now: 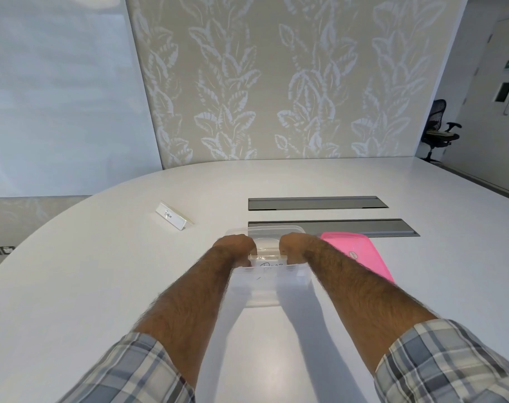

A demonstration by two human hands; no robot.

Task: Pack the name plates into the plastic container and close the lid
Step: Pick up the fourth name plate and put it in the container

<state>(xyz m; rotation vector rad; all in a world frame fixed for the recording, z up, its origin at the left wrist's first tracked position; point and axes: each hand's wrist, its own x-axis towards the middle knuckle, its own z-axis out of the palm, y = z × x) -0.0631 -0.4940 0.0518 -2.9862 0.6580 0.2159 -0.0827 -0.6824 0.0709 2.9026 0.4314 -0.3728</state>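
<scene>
Far left on the white table (102,286): one tent-shaped name plate (173,219) with handwriting, standing alone, well apart from the rest. Toward the middle: left hand (236,248) curled down over the left end of a second name plate (267,264), fingers hidden below the knuckles, so grip not fully readable but seemingly closed on the plate. Plate held upright inside the clear plastic container (269,286), writing facing near. At its other end: right hand (294,246), likewise curled, apparently clasping the plate's right end. Just behind the hands: a clear lid (276,229) lying flat, touching or just beside the container's far side. Right of the container: a pink envelope (360,254), partly under the right forearm. Farther back: two grey cable hatches (317,203) set in the table. Plaid sleeves at both near corners.
</scene>
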